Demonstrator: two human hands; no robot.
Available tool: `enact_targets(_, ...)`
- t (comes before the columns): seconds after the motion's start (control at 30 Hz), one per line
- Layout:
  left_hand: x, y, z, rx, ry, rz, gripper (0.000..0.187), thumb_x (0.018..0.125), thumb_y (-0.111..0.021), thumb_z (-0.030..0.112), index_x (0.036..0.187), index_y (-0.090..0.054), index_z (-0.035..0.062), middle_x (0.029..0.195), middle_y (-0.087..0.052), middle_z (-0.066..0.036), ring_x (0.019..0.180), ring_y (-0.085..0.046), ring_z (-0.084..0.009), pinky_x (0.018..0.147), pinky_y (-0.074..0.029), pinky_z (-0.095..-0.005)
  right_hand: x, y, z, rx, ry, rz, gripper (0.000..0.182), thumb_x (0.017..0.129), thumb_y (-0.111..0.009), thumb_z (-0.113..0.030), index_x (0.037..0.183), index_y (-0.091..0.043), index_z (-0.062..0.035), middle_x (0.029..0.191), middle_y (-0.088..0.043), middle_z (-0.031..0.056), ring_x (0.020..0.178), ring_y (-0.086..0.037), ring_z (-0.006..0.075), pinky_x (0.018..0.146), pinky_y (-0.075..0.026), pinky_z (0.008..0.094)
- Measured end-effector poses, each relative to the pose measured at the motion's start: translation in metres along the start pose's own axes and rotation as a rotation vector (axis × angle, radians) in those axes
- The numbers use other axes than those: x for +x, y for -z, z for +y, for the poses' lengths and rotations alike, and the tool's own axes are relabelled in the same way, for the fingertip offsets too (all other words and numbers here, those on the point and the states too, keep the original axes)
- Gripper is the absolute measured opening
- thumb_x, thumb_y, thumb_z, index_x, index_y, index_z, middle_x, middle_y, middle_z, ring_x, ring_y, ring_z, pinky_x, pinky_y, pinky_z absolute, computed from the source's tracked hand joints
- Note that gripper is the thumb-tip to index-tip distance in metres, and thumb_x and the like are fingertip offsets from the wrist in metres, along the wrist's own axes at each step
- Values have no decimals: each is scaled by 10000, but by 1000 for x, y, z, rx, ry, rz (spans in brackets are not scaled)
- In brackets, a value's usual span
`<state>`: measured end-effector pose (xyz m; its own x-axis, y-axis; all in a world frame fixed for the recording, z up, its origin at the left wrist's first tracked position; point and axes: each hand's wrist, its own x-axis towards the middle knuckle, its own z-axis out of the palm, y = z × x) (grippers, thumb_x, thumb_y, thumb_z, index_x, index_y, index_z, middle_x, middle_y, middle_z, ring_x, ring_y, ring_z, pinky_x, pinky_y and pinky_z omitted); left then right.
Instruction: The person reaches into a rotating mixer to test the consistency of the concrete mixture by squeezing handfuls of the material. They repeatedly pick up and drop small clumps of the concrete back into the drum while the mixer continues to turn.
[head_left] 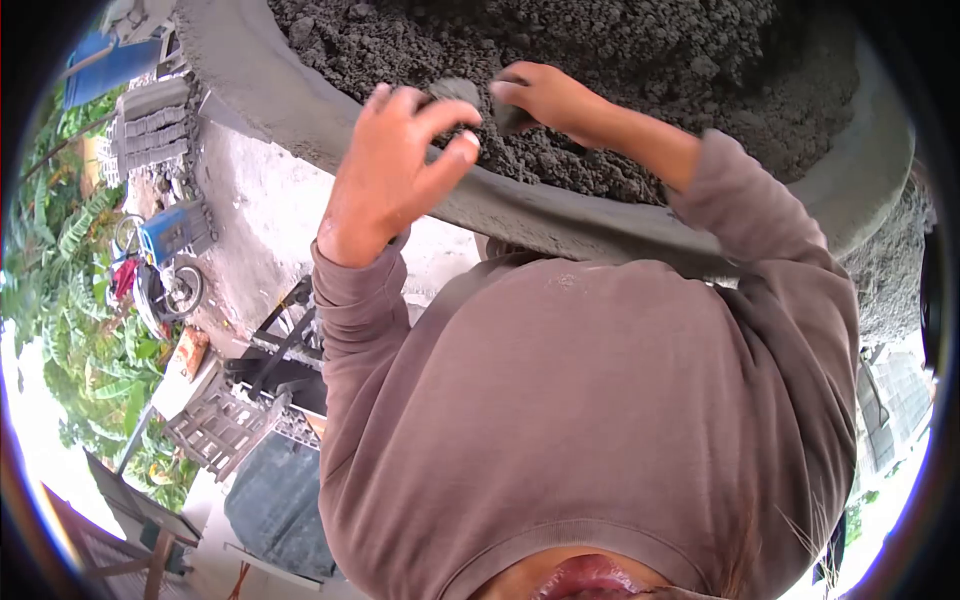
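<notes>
A big round basin (560,215) with a thick grey rim holds crumbly dark grey material (620,165). Over its near left edge is my left hand (400,160), back up, fingers curved and spread, with the thumb apart. A paler grey clump (457,90) shows just beyond its fingertips; the hand does not visibly grip it. My right hand (555,100) reaches in from the right above the material, fingers bent round a dark grey piece (514,117). That piece is partly hidden by the fingers, and its exact shape is unclear.
Stacked grey blocks (155,125) and a parked motorcycle (165,290) are at the left. Lower left lie a wooden pallet (215,425) and a dark, bulky object (280,505). Green plants line the far left. My brown-shirted torso (600,400) is close to the basin's rim.
</notes>
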<state>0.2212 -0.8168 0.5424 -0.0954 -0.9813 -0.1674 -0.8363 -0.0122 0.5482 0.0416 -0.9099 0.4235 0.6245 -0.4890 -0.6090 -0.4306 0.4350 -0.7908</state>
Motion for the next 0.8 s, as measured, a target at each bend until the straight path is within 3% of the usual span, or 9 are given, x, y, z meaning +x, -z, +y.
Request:
enact_targets(0.1,-11,-16,25,18,-153,-577,345,935,-377,260,1074,-662,123,863,-556,-121,942,-559,-280,1131,-157,-603,-94,16,-3,-324,68,-3,331,923,-578,-182,1207,-547,-16,960,-625,82,817,-604,143,766,-513,317)
enact_targets(0.13,-17,-31,27,2,-258,-634,349,946,-359,232,1076,-658,110,861,-566,-109,949,-564,-276,1136,-163,-592,-103,28,27,-425,225,-202,410,872,-618,-219,1222,-551,-16,1100,-631,175,975,-623,308,870,-492,409)
enact_targets(0.2,-16,-36,40,16,-238,-659,341,939,-358,212,1073,-654,108,854,-573,-102,945,-567,-266,1139,-151,-590,-144,36,28,-577,251,-174,449,872,-610,-205,1276,-525,-29,1143,-618,200,1044,-608,340,940,-468,418)
enact_targets(0.27,-13,-35,44,40,-287,-464,332,930,-357,188,1061,-652,110,883,-595,-99,948,-569,-260,1145,-145,-578,-156,49,28,-469,239,70,455,890,-610,-129,1326,-494,-68,1079,-616,121,962,-610,190,853,-499,337)
enact_targets(0.33,-10,-34,53,81,-281,-384,336,921,-346,163,1057,-649,114,952,-625,-93,981,-572,-254,1148,-150,-565,-163,53,20,-233,241,372,471,883,-637,-140,1323,-487,-64,1071,-619,121,977,-603,179,854,-490,318)
enact_targets(0.47,-12,-45,71,-50,-304,-667,403,927,-295,190,1041,-671,99,1036,-652,-80,1031,-570,-255,1162,-98,-547,-183,43,54,-479,289,282,452,896,-625,-150,1318,-488,-67,1085,-617,118,993,-599,178,867,-486,308)
enact_targets(0.67,-14,-44,57,-172,-358,-296,457,957,-244,218,1058,-674,98,1125,-653,-66,1109,-566,-254,1157,-67,-564,-188,43,45,-153,415,515,457,895,-625,-133,1329,-496,-70,1141,-616,119,1055,-585,204,955,-454,333)
enact_targets(0.73,-21,-54,58,-30,-363,-449,414,976,-272,232,1066,-660,120,1033,-677,-46,988,-592,-245,1114,-136,-625,-188,36,54,-636,355,248,457,896,-617,-107,1335,-495,-81,1145,-609,99,1064,-572,186,931,-457,328)
enact_targets(0.8,-27,-65,58,-9,-399,-496,415,973,-267,232,1060,-659,126,1024,-670,-47,997,-573,-241,1103,-139,-634,-198,22,45,-590,142,131,458,893,-597,-60,1338,-495,-84,1156,-594,87,1076,-560,186,918,-458,344)
